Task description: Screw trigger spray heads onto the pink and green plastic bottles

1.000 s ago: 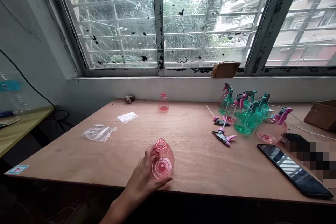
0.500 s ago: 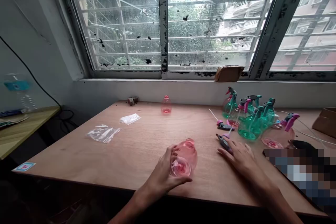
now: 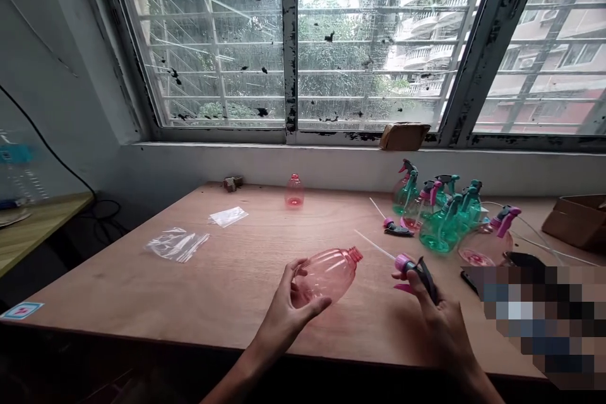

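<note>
My left hand (image 3: 293, 303) is wrapped round a clear pink bottle (image 3: 329, 274), tilted so its bare threaded neck points up to the right. In my right hand (image 3: 438, 312) is a black and pink spray trigger head (image 3: 421, 278), its thin white dip tube reaching up and left, above the bottle's neck and apart from it. Another spray trigger head (image 3: 398, 227) lies on the table beyond, its tube slanting left. A second pink bottle (image 3: 294, 192), with no head on it, stands at the back.
Several green spray bottles (image 3: 440, 227) cluster at the back right, beside a round pink spray bottle (image 3: 483, 246). A cardboard box (image 3: 577, 224) stands far right. Clear plastic bags (image 3: 177, 244) and a white packet (image 3: 228, 216) lie left on the wooden table (image 3: 165, 303). A blurred patch covers the right front.
My right hand has lifted the spray trigger head off the table and brought it left. My left hand has turned the bottle so its neck faces right.
</note>
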The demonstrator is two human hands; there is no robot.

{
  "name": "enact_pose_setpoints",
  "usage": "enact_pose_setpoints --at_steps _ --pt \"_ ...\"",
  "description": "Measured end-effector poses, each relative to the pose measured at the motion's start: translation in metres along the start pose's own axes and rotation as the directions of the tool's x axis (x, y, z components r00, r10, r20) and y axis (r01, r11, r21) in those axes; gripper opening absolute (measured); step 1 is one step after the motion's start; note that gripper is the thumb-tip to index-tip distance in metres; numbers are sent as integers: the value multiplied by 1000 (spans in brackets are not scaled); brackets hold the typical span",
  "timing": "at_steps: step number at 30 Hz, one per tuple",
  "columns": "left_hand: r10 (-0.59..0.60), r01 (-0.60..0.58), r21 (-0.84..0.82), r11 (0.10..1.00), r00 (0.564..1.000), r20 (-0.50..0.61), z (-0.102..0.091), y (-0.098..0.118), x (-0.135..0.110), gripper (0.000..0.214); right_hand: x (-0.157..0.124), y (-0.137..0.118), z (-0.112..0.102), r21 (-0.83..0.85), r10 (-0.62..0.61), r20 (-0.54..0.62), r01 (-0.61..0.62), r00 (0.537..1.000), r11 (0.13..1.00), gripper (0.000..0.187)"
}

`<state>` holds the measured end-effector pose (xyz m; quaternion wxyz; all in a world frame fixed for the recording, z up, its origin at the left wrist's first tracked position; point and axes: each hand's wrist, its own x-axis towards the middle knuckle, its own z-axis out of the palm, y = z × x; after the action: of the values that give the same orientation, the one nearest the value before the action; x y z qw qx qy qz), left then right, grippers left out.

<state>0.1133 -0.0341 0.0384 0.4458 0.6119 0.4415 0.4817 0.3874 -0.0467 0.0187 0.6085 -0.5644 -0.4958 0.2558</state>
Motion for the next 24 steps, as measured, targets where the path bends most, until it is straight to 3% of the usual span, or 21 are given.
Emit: enact_pose_setpoints --at_steps 7,10,14,18,24 --pt "-24 22 -105 994 1000 -15 1 5 3 72 2 2 1 224 43 55 -54 998 973 42" --pt "-21 10 -142 990 997 -77 -1 1 3 68 3 3 -3 416 93 79 -118 993 902 37" --pt "-24 0 -162 987 990 -143 -5 -1 3 44 2 6 -10 594 152 138 -205 979 778 32" --pt "-36 10 -179 984 989 -147 -10 0 3 37 1 7 -11 578 164 188 -244 968 779 33" --pt "-25 12 -183 983 997 -70 -13 0 1 51 -2 6 -9 478 165 319 -309 933 822 36"
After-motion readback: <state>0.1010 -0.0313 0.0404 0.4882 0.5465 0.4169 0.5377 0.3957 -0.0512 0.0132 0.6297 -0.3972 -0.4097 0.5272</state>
